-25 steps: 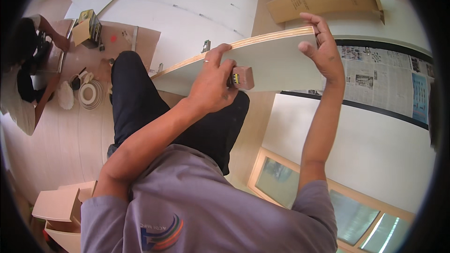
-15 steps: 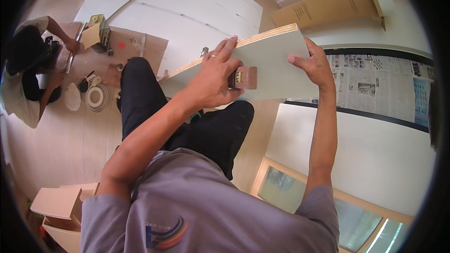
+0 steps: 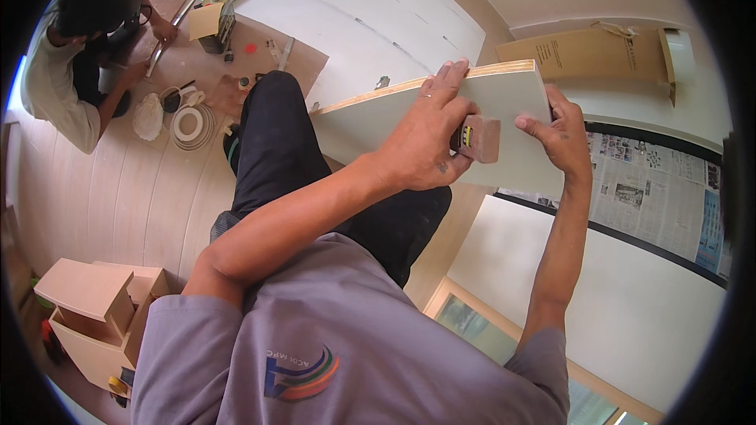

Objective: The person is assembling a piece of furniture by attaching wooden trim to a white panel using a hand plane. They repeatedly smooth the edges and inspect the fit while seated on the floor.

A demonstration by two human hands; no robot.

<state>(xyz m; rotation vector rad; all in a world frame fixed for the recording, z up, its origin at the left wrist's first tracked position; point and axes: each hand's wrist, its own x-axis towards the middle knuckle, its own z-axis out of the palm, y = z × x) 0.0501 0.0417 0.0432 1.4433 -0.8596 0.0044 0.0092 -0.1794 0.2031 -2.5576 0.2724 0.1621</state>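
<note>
Right now my left hand (image 3: 421, 145) wraps the small block (image 3: 479, 138) flat against the board (image 3: 409, 114), which rests across my knee (image 3: 276, 94); my right hand (image 3: 559, 130) pinches the board's far end. Keeping the block flat should matter.

Matt, smooth pale laminate board (image 3: 409, 122) with raw layered plywood edge; small brown wooden block (image 3: 480, 138).

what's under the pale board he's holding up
Under the pale laminated board: the person's black-trousered leg and newspaper sheets on the floor. The left hand and small brown block cover part of it.
</note>
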